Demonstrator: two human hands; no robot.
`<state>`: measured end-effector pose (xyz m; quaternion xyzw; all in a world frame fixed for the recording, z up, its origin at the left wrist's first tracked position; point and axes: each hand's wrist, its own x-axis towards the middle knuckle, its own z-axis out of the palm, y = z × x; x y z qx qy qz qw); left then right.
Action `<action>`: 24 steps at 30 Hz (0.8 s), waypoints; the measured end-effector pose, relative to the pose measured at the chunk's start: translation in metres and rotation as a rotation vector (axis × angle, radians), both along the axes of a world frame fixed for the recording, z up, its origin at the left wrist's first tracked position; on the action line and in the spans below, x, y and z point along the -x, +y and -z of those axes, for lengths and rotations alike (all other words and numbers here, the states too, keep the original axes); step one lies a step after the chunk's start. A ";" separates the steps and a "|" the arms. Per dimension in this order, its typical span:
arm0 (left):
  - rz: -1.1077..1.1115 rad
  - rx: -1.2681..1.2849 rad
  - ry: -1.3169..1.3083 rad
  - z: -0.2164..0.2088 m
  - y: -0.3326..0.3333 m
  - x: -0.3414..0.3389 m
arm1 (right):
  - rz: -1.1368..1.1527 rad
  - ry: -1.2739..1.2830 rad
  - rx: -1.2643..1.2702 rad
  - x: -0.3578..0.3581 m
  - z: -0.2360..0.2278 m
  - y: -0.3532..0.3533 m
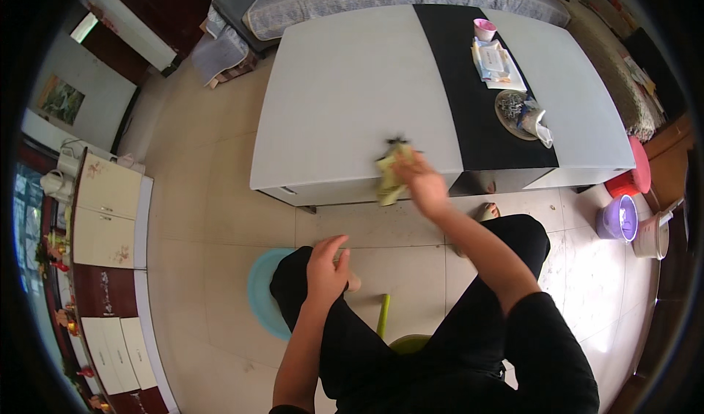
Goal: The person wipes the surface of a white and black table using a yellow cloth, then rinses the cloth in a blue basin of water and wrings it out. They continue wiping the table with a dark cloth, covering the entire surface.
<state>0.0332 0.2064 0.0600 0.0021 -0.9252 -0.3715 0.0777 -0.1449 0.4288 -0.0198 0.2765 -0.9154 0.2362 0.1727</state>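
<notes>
crumpled yellow-green cloth [389,183]: on the near edge of the low white table [345,91], partly draped over its front.
right hand [424,184]: motion-blurred, fingers on the cloth; cannot tell whether they clench it or only press.
left hand [326,271]: empty, thumb parted from the fingers, above the left knee.
glossy black strip [440,62]: crosses the tabletop right of the cloth, bearing a pink cup [484,29], soft packets [490,60] and a round plate [504,124].
light-blue round basin [262,297]: on the floor, beside the left leg.
purple plastic bucket [617,220]: on the floor, far right.
</notes>
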 end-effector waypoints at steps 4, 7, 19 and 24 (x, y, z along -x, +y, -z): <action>0.141 0.082 -0.007 0.001 0.023 -0.004 | 0.280 0.084 -0.116 -0.002 -0.001 0.105; 0.113 0.110 0.139 0.008 0.016 -0.023 | 0.279 0.119 -0.097 0.004 0.010 0.099; -0.356 0.260 0.330 0.010 -0.038 -0.092 | -0.008 -0.017 -0.404 -0.005 -0.007 -0.030; -0.429 0.267 0.283 0.013 -0.049 -0.106 | 0.387 0.077 -0.579 -0.012 -0.007 0.117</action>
